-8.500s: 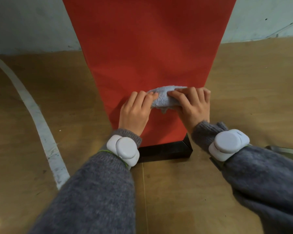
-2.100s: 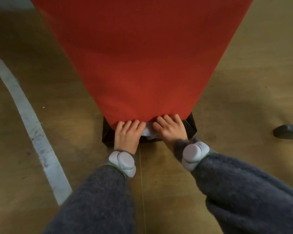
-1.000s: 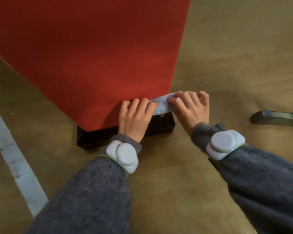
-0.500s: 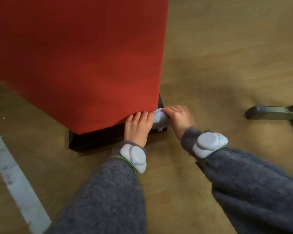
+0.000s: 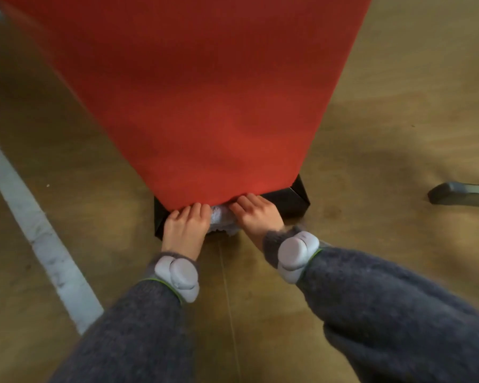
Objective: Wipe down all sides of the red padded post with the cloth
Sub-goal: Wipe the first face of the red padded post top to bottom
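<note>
Head view, looking down at the foot of the red padded post (image 5: 205, 106). It stands upright on a black base (image 5: 297, 199) on the wooden floor (image 5: 398, 128), and we see one broad face of it.

The cloth (image 5: 221, 221) is pale and bunched up. It sits at the post's bottom edge, against the base, squeezed between the two hands.

- left hand (image 5: 185, 229): back up, fingers (image 5: 197, 210) reaching forward, only lightly bent, tips at the post's lower edge. Its inner side touches the cloth.
- right hand (image 5: 256, 217): same pose, fingers (image 5: 244, 201) at the edge, inner side on the cloth.

Both thumbs are hidden, so we cannot tell whether either hand pinches the cloth or only presses on it.

Around it, there are grey knit sleeves (image 5: 398, 313) and a white band-mounted device on each wrist – left (image 5: 180, 277), right (image 5: 296, 254). A white painted line (image 5: 39, 236) crosses the floor on the left, well apart from the post. A dark grey object (image 5: 459, 194) lies on the floor at the right edge, cut off by the frame, and we cannot identify it.
</note>
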`<state>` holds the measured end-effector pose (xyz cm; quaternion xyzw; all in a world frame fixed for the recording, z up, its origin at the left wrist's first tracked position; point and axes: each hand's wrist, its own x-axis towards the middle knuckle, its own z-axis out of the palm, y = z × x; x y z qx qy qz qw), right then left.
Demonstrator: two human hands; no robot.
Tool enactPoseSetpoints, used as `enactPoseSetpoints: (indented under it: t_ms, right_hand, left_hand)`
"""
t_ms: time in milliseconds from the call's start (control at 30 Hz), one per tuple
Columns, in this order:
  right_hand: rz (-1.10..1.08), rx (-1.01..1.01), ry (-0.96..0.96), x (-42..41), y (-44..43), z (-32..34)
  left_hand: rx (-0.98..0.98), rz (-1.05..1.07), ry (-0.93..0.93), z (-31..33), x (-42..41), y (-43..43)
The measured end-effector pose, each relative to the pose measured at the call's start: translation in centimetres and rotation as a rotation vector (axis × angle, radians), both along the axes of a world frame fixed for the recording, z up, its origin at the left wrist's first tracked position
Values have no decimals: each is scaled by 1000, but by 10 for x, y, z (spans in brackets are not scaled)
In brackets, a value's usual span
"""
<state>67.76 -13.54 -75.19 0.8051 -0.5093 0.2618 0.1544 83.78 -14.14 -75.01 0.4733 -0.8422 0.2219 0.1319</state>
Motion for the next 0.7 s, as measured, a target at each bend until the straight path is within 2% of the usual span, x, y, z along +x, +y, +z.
enactPoseSetpoints:
  t_ms: [200,367,533,700]
  right_hand:
    - [57,-31,-70,64,-6,1]
    - [123,-19,-92,69,-4,-1]
    - [176,-40,-24,36,-5,-6]
    - [120,-51,77,-46,2,-8]
  left_hand:
    - [48,209,17,-4,53,8]
    - [92,272,78,-4,59,11]
    - [35,141,93,0,42,7]
    - [-39,-15,92,3,-32,-1]
